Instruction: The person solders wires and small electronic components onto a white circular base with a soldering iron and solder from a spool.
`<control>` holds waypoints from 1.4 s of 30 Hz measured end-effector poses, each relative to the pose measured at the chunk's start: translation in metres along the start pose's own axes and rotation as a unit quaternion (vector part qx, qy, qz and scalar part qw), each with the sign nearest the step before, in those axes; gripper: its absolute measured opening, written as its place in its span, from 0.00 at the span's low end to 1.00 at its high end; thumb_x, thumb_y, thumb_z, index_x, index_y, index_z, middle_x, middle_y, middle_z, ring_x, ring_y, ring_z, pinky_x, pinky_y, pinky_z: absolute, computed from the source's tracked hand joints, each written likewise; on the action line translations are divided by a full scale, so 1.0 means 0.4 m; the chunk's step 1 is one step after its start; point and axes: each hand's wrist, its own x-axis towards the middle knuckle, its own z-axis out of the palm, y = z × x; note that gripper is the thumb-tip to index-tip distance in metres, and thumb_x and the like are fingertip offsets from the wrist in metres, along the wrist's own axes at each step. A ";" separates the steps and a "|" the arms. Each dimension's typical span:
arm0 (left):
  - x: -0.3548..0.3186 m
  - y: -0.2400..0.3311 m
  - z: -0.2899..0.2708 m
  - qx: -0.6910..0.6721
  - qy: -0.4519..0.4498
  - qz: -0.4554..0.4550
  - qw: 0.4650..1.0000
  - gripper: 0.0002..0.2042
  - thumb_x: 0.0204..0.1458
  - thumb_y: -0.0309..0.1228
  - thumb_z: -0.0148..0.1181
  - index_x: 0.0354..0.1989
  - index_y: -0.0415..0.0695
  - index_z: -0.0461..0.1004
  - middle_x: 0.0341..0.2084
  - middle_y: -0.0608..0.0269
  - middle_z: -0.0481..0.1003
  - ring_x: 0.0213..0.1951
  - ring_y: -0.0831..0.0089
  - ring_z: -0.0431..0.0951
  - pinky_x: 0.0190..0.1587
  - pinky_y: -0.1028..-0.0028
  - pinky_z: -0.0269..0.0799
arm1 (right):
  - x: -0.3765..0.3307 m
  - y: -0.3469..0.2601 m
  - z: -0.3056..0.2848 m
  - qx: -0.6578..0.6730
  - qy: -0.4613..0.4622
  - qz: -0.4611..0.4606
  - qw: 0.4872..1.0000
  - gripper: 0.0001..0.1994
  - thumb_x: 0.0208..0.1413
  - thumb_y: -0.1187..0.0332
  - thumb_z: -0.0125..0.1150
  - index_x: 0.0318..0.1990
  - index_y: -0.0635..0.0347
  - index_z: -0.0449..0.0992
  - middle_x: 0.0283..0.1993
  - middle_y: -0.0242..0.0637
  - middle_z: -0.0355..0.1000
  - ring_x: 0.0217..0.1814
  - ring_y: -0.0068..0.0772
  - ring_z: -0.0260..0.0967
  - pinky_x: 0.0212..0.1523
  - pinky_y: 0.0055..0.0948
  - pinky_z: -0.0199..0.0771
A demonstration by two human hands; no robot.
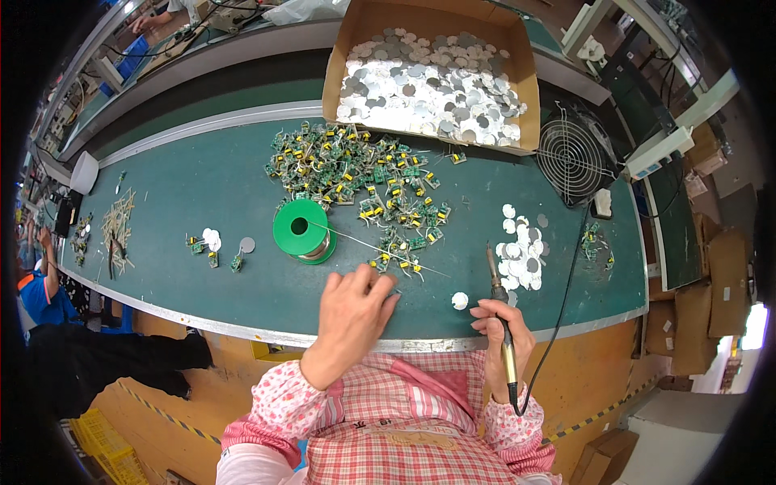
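Note:
My right hand (pixel 505 327) grips a soldering iron (pixel 508 362) like a pen, its tip pointing away from me over the table. Close to its fingers lies a single white disc (pixel 460 301). My left hand (pixel 353 315) is bent over the table with its fingers drawn together; what they hold, if anything, is hidden. Just beyond it are small green circuit boards (pixel 396 249) with yellow parts and wires. A green spool of solder wire (pixel 301 231) stands beyond my left hand, its loose end stretching right across the boards.
Behind the spool is a heap of circuit boards (pixel 331 166). A cardboard box (pixel 532 105) of discs stands at the back, with a black fan (pixel 575 153) beside it. Loose discs (pixel 524 255) lie right; the iron's cord (pixel 566 299) crosses there. Thin sticks (pixel 119 226) lie far left.

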 end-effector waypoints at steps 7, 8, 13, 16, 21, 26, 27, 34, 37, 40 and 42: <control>-0.030 -0.005 -0.024 -0.113 -0.087 0.070 0.987 0.09 0.38 0.22 0.63 0.28 0.46 0.72 0.29 0.65 0.70 0.29 0.69 0.70 0.34 0.70 0.60 | -0.010 0.015 -0.003 0.000 0.004 0.020 1.000 0.13 0.62 0.63 0.51 0.43 0.65 0.73 0.34 0.42 0.76 0.31 0.31 0.76 0.31 0.25 0.74; -0.033 0.000 -0.029 -0.129 -0.058 0.010 0.990 0.08 0.39 0.23 0.63 0.28 0.46 0.72 0.28 0.66 0.70 0.28 0.68 0.69 0.34 0.70 0.60 | -0.010 0.015 0.001 0.001 0.002 0.021 1.000 0.13 0.62 0.63 0.51 0.43 0.65 0.73 0.34 0.42 0.76 0.31 0.31 0.76 0.31 0.25 0.74; -0.004 0.024 0.018 0.000 0.056 -0.128 0.990 0.12 0.41 0.31 0.67 0.28 0.45 0.68 0.23 0.65 0.68 0.26 0.68 0.68 0.33 0.70 0.57 | -0.009 0.015 0.034 0.066 -0.041 0.015 0.997 0.15 0.63 0.62 0.48 0.45 0.68 0.70 0.35 0.44 0.76 0.32 0.32 0.77 0.32 0.24 0.75; 0.007 0.015 0.034 0.035 0.065 -0.110 0.991 0.13 0.39 0.31 0.67 0.29 0.44 0.68 0.22 0.64 0.67 0.27 0.67 0.68 0.33 0.69 0.56 | -0.011 0.006 0.039 0.054 -0.050 -0.003 0.997 0.14 0.63 0.64 0.48 0.44 0.68 0.70 0.33 0.43 0.77 0.31 0.30 0.77 0.32 0.24 0.75; -0.022 -0.019 -0.020 0.019 0.002 -0.070 0.997 0.12 0.39 0.26 0.64 0.30 0.44 0.68 0.24 0.62 0.68 0.29 0.65 0.68 0.34 0.69 0.57 | -0.021 0.021 0.023 0.031 -0.034 0.011 0.999 0.12 0.63 0.65 0.49 0.42 0.67 0.71 0.31 0.42 0.77 0.29 0.29 0.76 0.31 0.24 0.75; -0.043 0.001 -0.044 -0.099 -0.013 -0.099 0.990 0.12 0.39 0.21 0.63 0.33 0.43 0.68 0.26 0.60 0.70 0.29 0.62 0.70 0.35 0.67 0.61 | -0.022 0.005 0.046 0.054 -0.011 0.024 0.998 0.08 0.60 0.69 0.54 0.41 0.66 0.71 0.31 0.42 0.76 0.30 0.30 0.77 0.31 0.25 0.75; -0.045 0.010 -0.036 -0.133 -0.001 -0.106 0.985 0.13 0.39 0.20 0.63 0.33 0.43 0.68 0.27 0.60 0.70 0.29 0.62 0.70 0.34 0.67 0.63 | -0.023 -0.007 0.053 0.042 -0.026 0.039 0.998 0.07 0.58 0.71 0.56 0.40 0.66 0.70 0.31 0.42 0.77 0.31 0.31 0.77 0.32 0.25 0.76; -0.037 0.095 0.001 -0.278 -0.020 -0.055 0.959 0.18 0.39 0.21 0.66 0.39 0.41 0.67 0.30 0.59 0.71 0.34 0.62 0.75 0.36 0.68 0.70 | -0.014 -0.027 0.087 0.131 -0.072 0.062 0.987 0.15 0.50 0.78 0.63 0.44 0.63 0.65 0.38 0.44 0.76 0.38 0.29 0.77 0.37 0.24 0.77; -0.020 0.113 -0.006 -0.362 -0.069 -0.118 0.922 0.18 0.41 0.23 0.67 0.40 0.40 0.68 0.32 0.59 0.73 0.37 0.66 0.77 0.40 0.70 0.73 | -0.022 -0.017 0.073 0.182 -0.068 0.094 0.976 0.15 0.51 0.79 0.62 0.44 0.63 0.64 0.37 0.41 0.76 0.39 0.27 0.76 0.39 0.24 0.77; -0.002 0.091 -0.008 -0.501 -0.207 -0.158 0.825 0.16 0.45 0.25 0.67 0.41 0.38 0.69 0.36 0.60 0.76 0.40 0.71 0.78 0.42 0.72 0.74 | -0.027 -0.021 0.053 0.220 -0.037 0.092 0.971 0.16 0.50 0.81 0.63 0.44 0.64 0.64 0.37 0.41 0.74 0.40 0.28 0.75 0.40 0.24 0.78; -0.002 0.083 0.004 -0.555 -0.228 -0.195 0.776 0.15 0.47 0.25 0.66 0.41 0.37 0.69 0.36 0.60 0.76 0.39 0.74 0.77 0.42 0.73 0.74 | -0.028 -0.028 0.038 0.220 -0.039 0.093 0.970 0.16 0.50 0.82 0.62 0.44 0.63 0.63 0.37 0.41 0.73 0.40 0.28 0.75 0.41 0.25 0.77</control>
